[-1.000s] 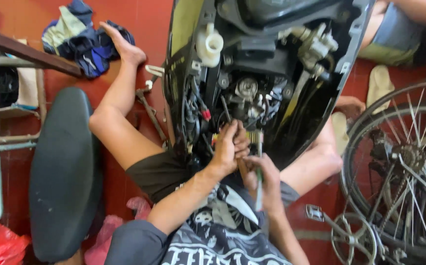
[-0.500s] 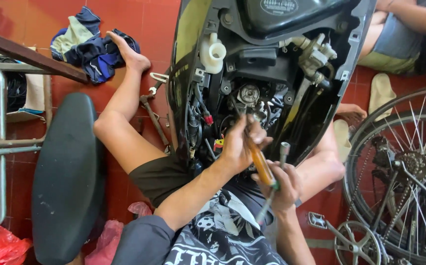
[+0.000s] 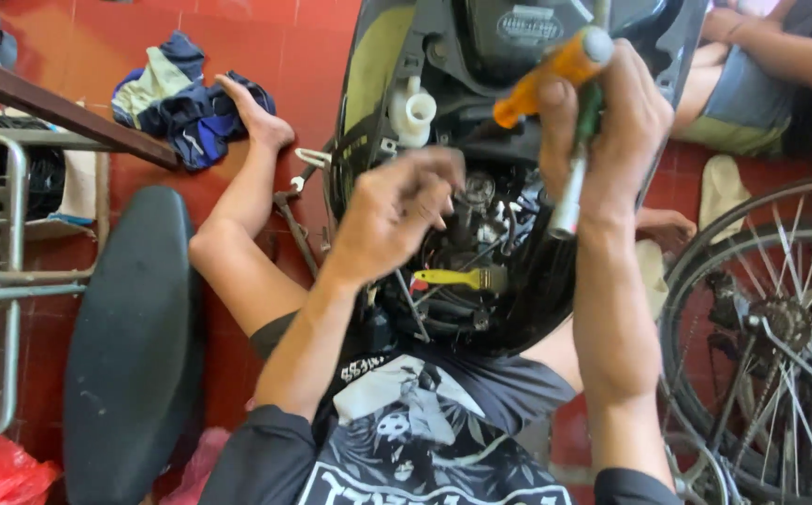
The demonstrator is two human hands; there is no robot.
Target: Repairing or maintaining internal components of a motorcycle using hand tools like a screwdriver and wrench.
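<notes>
Head view: right hand [image 3: 611,131] is clenched round a screwdriver [image 3: 555,70] by its orange handle, plus a slim pale tool; both look light, rigid, best held at the handles. Left hand [image 3: 392,220] hovers loosely curled, holding nothing, over the scooter's engine bay [image 3: 481,234]. Farther off: red tiled floor [image 3: 265,37], rags [image 3: 186,98], bicycle wheel [image 3: 770,318] right.

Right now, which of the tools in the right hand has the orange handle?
The screwdriver uppermost in the right hand, with an orange handle capped grey. The other tool hangs below the fist, its end pale grey.
</notes>
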